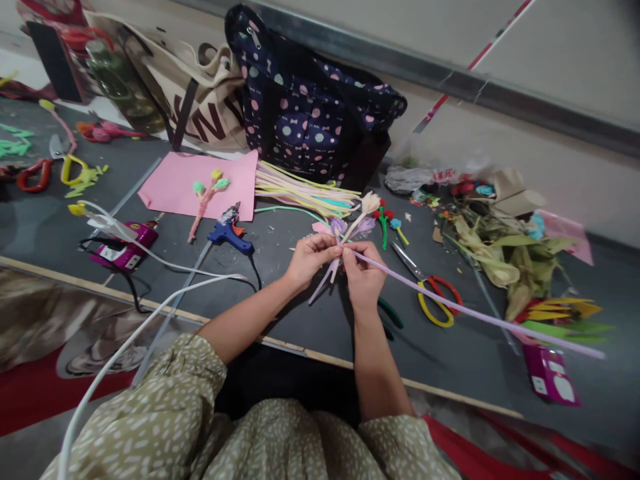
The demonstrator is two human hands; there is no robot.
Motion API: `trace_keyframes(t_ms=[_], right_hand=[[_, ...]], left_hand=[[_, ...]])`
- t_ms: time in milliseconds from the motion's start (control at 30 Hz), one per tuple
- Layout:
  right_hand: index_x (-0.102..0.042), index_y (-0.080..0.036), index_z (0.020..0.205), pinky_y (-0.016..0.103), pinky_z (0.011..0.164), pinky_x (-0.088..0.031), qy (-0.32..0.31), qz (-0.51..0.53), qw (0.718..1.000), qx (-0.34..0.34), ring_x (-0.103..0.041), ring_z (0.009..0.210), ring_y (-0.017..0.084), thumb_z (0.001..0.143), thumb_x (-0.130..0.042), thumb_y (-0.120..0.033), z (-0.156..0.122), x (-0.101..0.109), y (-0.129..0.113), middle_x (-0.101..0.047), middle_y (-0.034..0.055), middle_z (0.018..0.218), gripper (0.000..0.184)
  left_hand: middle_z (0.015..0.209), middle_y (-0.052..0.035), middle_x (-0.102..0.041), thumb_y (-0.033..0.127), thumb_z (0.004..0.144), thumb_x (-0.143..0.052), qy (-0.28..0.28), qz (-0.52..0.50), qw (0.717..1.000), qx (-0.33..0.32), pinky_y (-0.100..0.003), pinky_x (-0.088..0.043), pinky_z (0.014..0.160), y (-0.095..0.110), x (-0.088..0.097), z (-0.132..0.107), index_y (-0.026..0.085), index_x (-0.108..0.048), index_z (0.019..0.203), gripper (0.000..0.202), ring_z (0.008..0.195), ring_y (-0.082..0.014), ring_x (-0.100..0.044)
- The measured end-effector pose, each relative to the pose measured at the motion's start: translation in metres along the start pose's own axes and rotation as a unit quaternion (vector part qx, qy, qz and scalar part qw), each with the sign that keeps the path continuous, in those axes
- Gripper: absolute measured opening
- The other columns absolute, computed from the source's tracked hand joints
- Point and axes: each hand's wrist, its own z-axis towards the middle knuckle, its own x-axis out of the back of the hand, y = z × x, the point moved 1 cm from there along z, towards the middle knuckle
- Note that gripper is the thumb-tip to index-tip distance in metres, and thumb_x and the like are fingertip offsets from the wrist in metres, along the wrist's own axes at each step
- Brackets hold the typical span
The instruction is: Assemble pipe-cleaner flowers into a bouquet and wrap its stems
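Above the dark table, my left hand point(314, 259) pinches a small bunch of pipe cleaner flowers point(369, 204) with cream and lilac heads, its stems poking out below the fingers. Close beside it, my right hand point(364, 272) pinches a long lilac pipe cleaner point(470, 311) where it meets the bunch. The rest of that pipe cleaner stretches far to the right. Scissors with red and yellow handles point(435, 300) lie open to the right of my right hand. Dark green-handled pliers point(390, 313) are partly hidden behind my right forearm.
Behind my hands lie loose pipe cleaners point(305, 190) and a pink sheet point(175, 180). A blue glue gun point(229, 230) rests left, near a purple power strip point(125, 247) with white cables. A dark patterned bag point(315, 100) stands at the back; dried husks point(535, 260) lie right.
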Motion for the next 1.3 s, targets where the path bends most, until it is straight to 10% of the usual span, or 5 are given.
trace_keyframes(t_ms=[333, 900, 1067, 1300], right_hand=[[-0.067, -0.021, 0.084, 0.027, 0.064, -0.051, 0.014, -0.141, 0.984, 0.110, -0.060, 0.072, 0.015, 0.087, -0.061, -0.028, -0.001, 0.000, -0.001, -0.064, 0.0013, 0.079, 0.010], [-0.071, -0.022, 0.088, 0.037, 0.078, -0.052, 0.105, -0.154, 0.954, 0.236, -0.059, 0.095, 0.022, 0.082, -0.069, -0.020, 0.009, 0.020, -0.001, -0.063, 0.0054, 0.094, 0.006], [-0.069, -0.020, 0.084, 0.046, 0.091, -0.052, 0.113, -0.087, 0.972, 0.186, -0.061, 0.102, 0.023, 0.083, -0.068, -0.027, 0.015, 0.028, -0.004, -0.061, 0.0063, 0.101, 0.007], [-0.067, -0.018, 0.076, 0.033, 0.070, -0.054, 0.153, 0.013, 0.984, 0.092, -0.062, 0.083, 0.017, 0.077, -0.073, -0.033, 0.019, 0.030, -0.002, -0.062, 0.0028, 0.084, 0.016]], left_hand=[[0.066, 0.0009, -0.063, 0.033, 0.066, -0.083, -0.021, -0.098, 0.992, 0.073, -0.021, -0.052, 0.055, -0.005, 0.003, 0.001, 0.012, -0.064, 0.075, 0.029, 0.054, -0.0086, -0.060], [0.056, 0.0044, -0.055, 0.033, 0.064, -0.080, 0.041, -0.044, 0.992, 0.112, -0.015, -0.025, 0.036, 0.002, 0.004, 0.003, 0.014, -0.063, 0.074, 0.028, 0.040, -0.0022, -0.043], [0.055, 0.0057, -0.050, 0.035, 0.067, -0.078, 0.007, -0.009, 0.996, 0.093, -0.017, -0.018, 0.039, 0.000, 0.004, 0.003, 0.013, -0.063, 0.073, 0.027, 0.040, -0.0005, -0.033], [0.054, 0.0063, -0.045, 0.041, 0.070, -0.075, -0.012, 0.072, 0.995, 0.067, -0.019, -0.020, 0.042, 0.004, 0.003, 0.001, 0.012, -0.065, 0.073, 0.030, 0.043, -0.0016, -0.030]])
